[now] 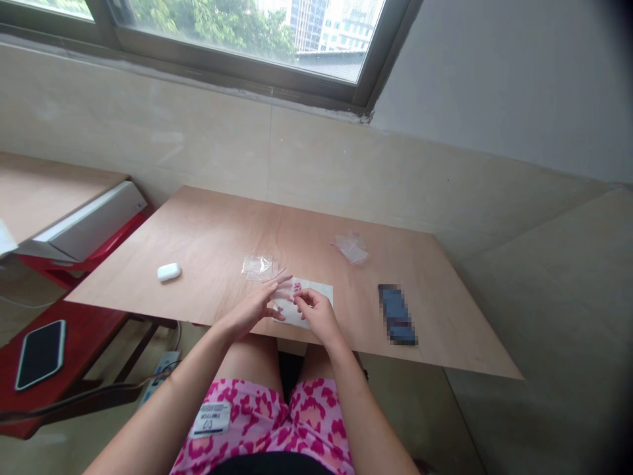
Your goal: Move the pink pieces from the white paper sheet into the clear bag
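Observation:
On the table in front of me lies a white sheet of paper [324, 290], partly covered by my hands. Small reddish-pink pieces [297, 287] rest on it in a cluster, too small to name. My left hand [262, 302] is over the sheet's left side, fingers stretched out and thumb apart. From the right, my right hand [315, 310] comes in over the paper with thumb and forefinger pinched together beside the pink pieces; whatever is between the fingertips is too small to make out. Just beyond my left hand lies a clear plastic bag [258, 266].
More clear plastic bags [351, 248] lie toward the back right. A dark, pixelated phone [397, 315] is at the right, and a white earbud case [169, 272] at the left. Another phone [40, 355] rests on a red stool [93, 330]. A window [247, 39] is above.

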`<state>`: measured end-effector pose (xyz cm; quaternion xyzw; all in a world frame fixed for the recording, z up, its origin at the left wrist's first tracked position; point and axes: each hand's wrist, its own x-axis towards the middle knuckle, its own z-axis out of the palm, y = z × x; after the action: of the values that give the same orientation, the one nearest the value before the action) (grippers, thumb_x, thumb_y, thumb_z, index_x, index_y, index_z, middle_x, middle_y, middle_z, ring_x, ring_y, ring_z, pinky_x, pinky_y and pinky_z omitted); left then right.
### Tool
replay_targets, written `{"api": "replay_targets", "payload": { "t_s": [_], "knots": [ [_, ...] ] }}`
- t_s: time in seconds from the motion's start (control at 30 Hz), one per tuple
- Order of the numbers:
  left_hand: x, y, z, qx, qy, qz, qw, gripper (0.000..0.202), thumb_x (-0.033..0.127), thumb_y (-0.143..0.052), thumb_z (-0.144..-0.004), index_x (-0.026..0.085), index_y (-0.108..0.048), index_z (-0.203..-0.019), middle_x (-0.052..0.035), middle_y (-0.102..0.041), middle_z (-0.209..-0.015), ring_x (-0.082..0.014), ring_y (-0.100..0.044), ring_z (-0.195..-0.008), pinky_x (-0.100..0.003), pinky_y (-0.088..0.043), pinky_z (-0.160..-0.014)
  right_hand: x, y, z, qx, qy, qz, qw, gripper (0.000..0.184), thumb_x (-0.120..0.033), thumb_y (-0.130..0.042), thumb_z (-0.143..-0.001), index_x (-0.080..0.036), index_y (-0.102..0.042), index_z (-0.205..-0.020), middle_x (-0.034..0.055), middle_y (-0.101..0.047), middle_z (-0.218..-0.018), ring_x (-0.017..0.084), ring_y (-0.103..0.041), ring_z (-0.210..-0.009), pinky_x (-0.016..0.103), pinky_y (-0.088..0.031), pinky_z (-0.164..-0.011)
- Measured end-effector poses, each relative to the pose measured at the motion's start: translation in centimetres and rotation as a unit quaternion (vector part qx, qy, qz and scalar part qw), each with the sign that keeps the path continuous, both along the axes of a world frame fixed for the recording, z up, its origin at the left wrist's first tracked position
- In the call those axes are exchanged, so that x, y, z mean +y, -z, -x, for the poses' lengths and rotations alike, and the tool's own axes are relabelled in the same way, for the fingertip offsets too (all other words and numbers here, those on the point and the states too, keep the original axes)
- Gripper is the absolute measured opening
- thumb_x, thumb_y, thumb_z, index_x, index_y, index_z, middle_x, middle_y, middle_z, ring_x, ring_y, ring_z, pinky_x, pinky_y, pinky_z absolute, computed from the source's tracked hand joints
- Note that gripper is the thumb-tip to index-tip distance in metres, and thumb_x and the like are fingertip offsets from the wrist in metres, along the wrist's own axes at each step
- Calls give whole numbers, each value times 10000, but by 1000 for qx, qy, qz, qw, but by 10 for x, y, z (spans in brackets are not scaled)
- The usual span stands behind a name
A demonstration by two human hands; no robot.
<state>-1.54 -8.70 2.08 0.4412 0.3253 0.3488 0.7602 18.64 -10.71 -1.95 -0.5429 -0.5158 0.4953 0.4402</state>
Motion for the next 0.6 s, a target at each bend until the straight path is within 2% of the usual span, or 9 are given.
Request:
{"api": "replay_targets", "payload": {
  "t_s": [0.17, 0.27, 0.4, 0.5, 0.6],
  "knots": [
    [1, 1, 0, 21, -5, -24, 999, 510, 557, -485, -1046, 303, -582, -1477, -139, -538, -1540, -339, -562, -1283, -340, -511, -732, 4, 1, -2, 6, 12, -1, 1000, 276, -440, -669, -865, -180, -721, -942, 47, -706, -842, 162, -590, -671, 247, -460, -539],
    [1, 0, 0, 53, -30, -53, 997, 493, 551, -479, -1050, 286, -625, -1439, -136, -587, -1486, -303, -625, -1158, -305, -482, -672, 4, -1, 0, 9, 16, 3, 1000, 268, -431, -669, -861, -180, -720, -940, 43, -699, -838, 157, -585, -669, 247, -462, -545],
    [3, -3, 2, 96, -78, -96, 988, 396, 473, -615, -1004, 243, -732, -1306, -125, -713, -1271, -239, -657, -928, -327, -503, -743, 0, -6, 3, 41, -1, 30, 999, 225, -395, -682, -832, -181, -713, -895, 29, -678, -810, 145, -572, -654, 249, -467, -560],
    [4, -4, 2, 80, -103, -102, 986, 317, 386, -750, -925, 229, -786, -1197, -112, -751, -1204, -285, -650, -1074, -341, -509, -855, -3, -9, 8, 62, -55, 64, 995, 185, -358, -689, -813, -179, -713, -854, 25, -685, -811, 135, -573, -648, 249, -476, -588],
    [3, -1, 2, 62, -112, -58, 990, 348, 446, -681, -965, 222, -776, -1213, -118, -749, -1246, -317, -642, -1167, -326, -516, -763, -7, -9, 14, 69, -80, 90, 990, 179, -348, -694, -808, -176, -717, -856, 27, -704, -837, 122, -564, -622, 244, -466, -588]
  ]
}}
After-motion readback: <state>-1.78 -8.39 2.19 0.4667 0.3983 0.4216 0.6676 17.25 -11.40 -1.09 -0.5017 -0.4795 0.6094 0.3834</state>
